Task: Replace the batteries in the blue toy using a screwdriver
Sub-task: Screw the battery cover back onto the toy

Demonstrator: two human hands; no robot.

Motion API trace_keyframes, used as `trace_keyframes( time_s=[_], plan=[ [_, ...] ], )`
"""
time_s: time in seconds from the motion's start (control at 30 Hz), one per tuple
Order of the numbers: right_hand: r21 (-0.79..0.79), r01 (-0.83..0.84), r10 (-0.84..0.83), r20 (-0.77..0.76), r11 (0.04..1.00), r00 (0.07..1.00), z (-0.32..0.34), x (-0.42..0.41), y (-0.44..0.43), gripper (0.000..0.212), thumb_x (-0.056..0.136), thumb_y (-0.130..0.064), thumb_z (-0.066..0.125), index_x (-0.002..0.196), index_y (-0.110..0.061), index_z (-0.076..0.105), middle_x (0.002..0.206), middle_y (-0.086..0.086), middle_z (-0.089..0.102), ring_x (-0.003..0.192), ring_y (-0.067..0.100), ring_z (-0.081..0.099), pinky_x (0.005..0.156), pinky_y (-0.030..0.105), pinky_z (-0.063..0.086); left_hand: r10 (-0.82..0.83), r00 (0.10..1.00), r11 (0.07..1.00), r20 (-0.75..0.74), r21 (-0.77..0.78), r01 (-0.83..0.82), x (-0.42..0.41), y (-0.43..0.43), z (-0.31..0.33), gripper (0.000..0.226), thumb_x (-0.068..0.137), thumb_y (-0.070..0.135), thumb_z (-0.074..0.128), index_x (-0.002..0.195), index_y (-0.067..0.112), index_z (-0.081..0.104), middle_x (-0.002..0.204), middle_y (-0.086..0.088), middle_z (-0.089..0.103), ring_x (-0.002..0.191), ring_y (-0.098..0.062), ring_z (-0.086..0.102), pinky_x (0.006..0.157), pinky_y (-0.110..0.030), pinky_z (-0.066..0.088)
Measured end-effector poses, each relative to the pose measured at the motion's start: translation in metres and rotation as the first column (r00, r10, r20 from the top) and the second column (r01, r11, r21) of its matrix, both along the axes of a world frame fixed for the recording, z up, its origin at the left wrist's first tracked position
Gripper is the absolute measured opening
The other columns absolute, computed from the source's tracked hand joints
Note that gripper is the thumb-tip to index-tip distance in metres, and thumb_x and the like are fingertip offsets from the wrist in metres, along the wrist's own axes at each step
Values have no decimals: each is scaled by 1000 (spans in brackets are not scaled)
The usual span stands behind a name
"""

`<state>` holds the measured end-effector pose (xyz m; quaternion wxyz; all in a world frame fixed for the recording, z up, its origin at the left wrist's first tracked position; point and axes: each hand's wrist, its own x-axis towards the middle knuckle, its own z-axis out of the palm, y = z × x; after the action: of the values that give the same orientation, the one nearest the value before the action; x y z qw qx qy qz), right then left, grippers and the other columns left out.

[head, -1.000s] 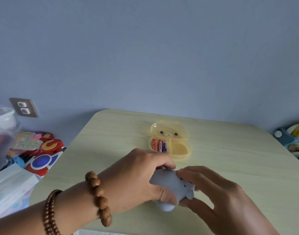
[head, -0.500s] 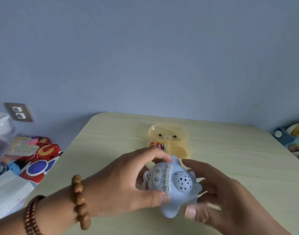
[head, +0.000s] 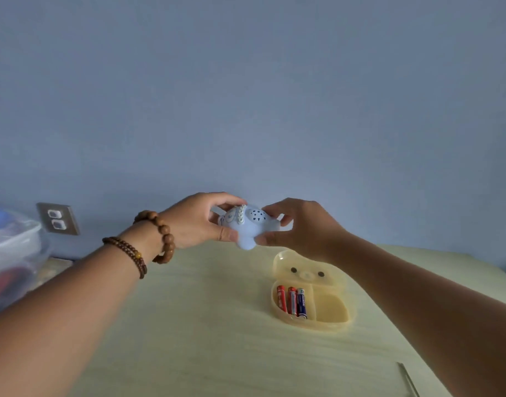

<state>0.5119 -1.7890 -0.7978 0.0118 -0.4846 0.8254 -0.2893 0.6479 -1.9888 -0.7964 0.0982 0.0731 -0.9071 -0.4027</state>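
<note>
Up off the desk (head: pixel 217 325) now, the blue toy (head: pixel 247 227) got lifted, left hand (head: pixel 194 222) and right hand (head: pixel 303 227) gripping its sides, so probably just inspecting it, no unscrewing yet.

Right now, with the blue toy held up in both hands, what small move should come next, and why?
Probably turn the blue toy over. The left hand and right hand grip it above the table with its buttons and speaker holes facing the camera, so no battery cover shows yet. Three batteries wait in the open yellow case.
</note>
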Motion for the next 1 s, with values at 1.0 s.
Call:
trace_keyframes(
  time_s=[1.0],
  plan=[
    [184,19,20,-207,983,978,-32,45,110,51,68,-78,58,110,-50,61,110,-30,53,104,-2,57,84,26,53,288,941,955,-177,-18,-296,-10,-33,-60,59,73,38,86,124,23,60,120,6,65,111,-4,63,98,-33,54]
  ],
)
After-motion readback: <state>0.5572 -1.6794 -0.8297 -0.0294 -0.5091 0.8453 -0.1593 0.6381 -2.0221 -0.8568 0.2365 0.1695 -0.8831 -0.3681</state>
